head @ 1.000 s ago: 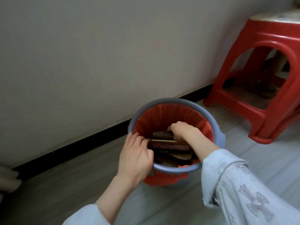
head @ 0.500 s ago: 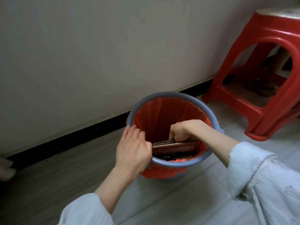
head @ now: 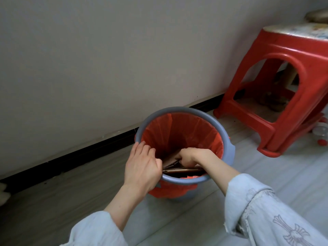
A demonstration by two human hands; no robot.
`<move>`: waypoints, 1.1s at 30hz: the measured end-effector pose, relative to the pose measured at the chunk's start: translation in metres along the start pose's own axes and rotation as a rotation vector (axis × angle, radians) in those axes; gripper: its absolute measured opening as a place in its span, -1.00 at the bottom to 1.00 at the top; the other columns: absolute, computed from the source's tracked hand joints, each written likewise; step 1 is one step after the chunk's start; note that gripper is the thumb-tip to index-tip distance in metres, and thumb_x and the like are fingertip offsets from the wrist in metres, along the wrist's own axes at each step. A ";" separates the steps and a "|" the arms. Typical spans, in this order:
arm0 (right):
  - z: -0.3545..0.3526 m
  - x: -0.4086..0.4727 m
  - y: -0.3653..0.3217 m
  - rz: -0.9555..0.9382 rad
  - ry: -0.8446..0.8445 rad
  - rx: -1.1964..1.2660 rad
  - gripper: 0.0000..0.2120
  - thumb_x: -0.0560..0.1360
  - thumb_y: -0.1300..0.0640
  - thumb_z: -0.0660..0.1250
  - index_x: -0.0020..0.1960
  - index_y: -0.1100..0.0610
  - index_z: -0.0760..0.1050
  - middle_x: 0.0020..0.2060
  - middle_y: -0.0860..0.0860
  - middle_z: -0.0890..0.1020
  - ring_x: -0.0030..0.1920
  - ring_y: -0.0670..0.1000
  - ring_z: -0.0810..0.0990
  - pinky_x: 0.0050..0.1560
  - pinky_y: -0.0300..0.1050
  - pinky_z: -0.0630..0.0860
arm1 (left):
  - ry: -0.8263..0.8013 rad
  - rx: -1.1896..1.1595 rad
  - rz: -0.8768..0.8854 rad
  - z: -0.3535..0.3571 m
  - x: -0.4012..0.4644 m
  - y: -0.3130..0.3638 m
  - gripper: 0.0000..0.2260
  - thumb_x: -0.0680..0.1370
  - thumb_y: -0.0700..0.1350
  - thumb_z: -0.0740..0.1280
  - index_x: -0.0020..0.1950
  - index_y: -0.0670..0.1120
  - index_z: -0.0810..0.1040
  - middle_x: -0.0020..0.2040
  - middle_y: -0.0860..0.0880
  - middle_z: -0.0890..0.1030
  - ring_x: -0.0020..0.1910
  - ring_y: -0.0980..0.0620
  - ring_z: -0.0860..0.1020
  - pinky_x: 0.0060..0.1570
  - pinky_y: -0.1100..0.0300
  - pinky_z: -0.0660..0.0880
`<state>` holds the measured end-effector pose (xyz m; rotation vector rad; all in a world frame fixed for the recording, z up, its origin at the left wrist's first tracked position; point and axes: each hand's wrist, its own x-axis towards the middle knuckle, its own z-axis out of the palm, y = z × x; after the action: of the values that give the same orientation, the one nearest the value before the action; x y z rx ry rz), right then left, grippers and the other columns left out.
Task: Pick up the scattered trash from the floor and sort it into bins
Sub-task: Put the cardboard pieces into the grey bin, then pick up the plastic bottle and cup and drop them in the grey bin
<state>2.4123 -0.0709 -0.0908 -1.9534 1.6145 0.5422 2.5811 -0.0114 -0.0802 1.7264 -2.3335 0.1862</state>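
Right hand [head: 190, 155] lower, cardboard [head: 179, 169] underneath fingers.

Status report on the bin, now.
Left hand gripping the bin rim. Right hand inside, fingers closed on flattened cardboard, pressing it into the red liner. Nothing blocking; red stool stands clear.

Two bare hands, left hand [head: 142, 167] and right hand [head: 190, 156]. Pale blue sleeves, pushed up. Right sleeve [head: 266, 215] has grey cross-like embroidery, frayed cuff.

Wall [head: 106, 59]: I see it plain and pale.
Floor [head: 292, 174]: light grey boards.
Stool [head: 276, 96]: red, by the wall.
Baseboard [head: 79, 153]: black.
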 end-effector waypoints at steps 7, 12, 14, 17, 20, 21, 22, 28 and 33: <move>0.001 -0.038 -0.001 -0.086 0.221 0.087 -0.58 0.56 0.21 0.07 0.37 0.00 0.38 0.33 0.09 0.46 0.31 0.14 0.42 0.30 -0.08 0.35 | -0.026 -0.057 0.014 0.002 0.000 -0.004 -0.49 0.42 -0.03 -0.06 0.06 -0.16 0.62 0.01 -0.13 0.63 0.23 -0.12 0.48 0.38 0.02 0.19; 0.006 -0.099 0.018 -0.181 0.505 0.338 -0.65 0.58 0.25 0.10 0.31 0.08 0.46 0.33 -0.02 0.47 0.36 -0.02 0.38 0.36 -0.27 0.21 | 0.080 -0.206 0.021 0.003 -0.007 0.000 -0.57 0.41 -0.08 -0.01 0.00 -0.14 0.62 -0.08 -0.09 0.63 0.09 -0.12 0.56 0.35 0.00 0.17; 0.015 -0.137 0.036 -0.163 0.679 0.467 -0.68 0.58 0.26 0.13 0.24 0.09 0.52 0.23 -0.04 0.55 0.27 -0.09 0.45 0.21 -0.42 0.23 | 0.135 -0.340 0.055 -0.001 -0.012 0.020 -0.60 0.39 -0.11 0.02 0.00 -0.14 0.60 -0.07 -0.08 0.60 0.10 -0.12 0.54 0.31 -0.05 0.26; 0.053 -0.187 0.078 -0.062 0.827 0.551 -0.72 0.55 0.29 0.18 0.16 0.11 0.58 0.10 -0.02 0.62 0.14 -0.08 0.54 0.08 -0.49 0.29 | 0.207 -0.522 0.194 -0.013 -0.013 0.073 -0.62 0.39 -0.15 0.05 0.03 -0.18 0.57 0.01 -0.10 0.58 0.20 -0.13 0.46 0.23 0.02 0.37; 0.104 -0.220 0.135 0.171 0.783 0.592 -0.74 0.55 0.23 0.19 0.17 0.12 0.56 0.10 -0.01 0.63 0.14 -0.05 0.56 0.16 -0.34 0.38 | 0.179 -0.587 0.378 -0.018 -0.016 0.136 -0.65 0.41 -0.20 0.06 0.06 -0.20 0.55 0.06 -0.12 0.55 0.24 -0.14 0.42 0.19 0.03 0.40; 0.123 -0.227 0.156 0.277 0.726 0.589 -0.73 0.55 0.20 0.19 0.21 0.11 0.54 0.12 0.01 0.63 0.15 -0.02 0.56 0.18 -0.24 0.39 | 0.156 -0.589 0.450 -0.017 -0.020 0.157 -0.65 0.41 -0.22 0.06 0.07 -0.21 0.53 0.07 -0.12 0.55 0.24 -0.14 0.43 0.19 0.04 0.41; 0.145 -0.235 0.179 0.399 0.657 0.591 -0.71 0.55 0.16 0.19 0.24 0.11 0.50 0.12 0.03 0.62 0.15 0.02 0.55 0.18 -0.18 0.39 | 0.117 -0.579 0.522 -0.014 -0.024 0.179 -0.64 0.40 -0.23 0.05 0.09 -0.20 0.52 0.08 -0.12 0.54 0.24 -0.14 0.43 0.16 0.04 0.43; 0.226 -0.235 0.268 0.773 0.620 0.639 -0.75 0.55 0.10 0.17 0.14 0.17 0.51 0.11 0.16 0.59 0.15 0.18 0.52 0.10 -0.05 0.44 | -0.119 -0.465 0.779 0.012 -0.042 0.254 -0.61 0.42 -0.21 0.02 0.17 -0.12 0.45 0.11 -0.09 0.53 0.14 -0.09 0.50 -0.02 0.06 0.53; 0.257 -0.194 0.306 0.843 0.367 0.753 -0.38 0.50 -0.19 0.20 0.37 0.21 0.25 0.29 0.21 0.40 0.29 0.22 0.40 0.23 0.01 0.38 | -0.215 -0.327 0.776 0.032 -0.051 0.266 -0.65 0.40 -0.33 0.26 0.15 -0.08 0.50 0.07 -0.05 0.58 -0.01 -0.03 0.58 -0.18 0.19 0.55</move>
<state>2.0824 0.1997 -0.2160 -0.8003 2.3991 -0.1687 2.3381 0.1068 -0.1154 0.6636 -2.8710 -0.2564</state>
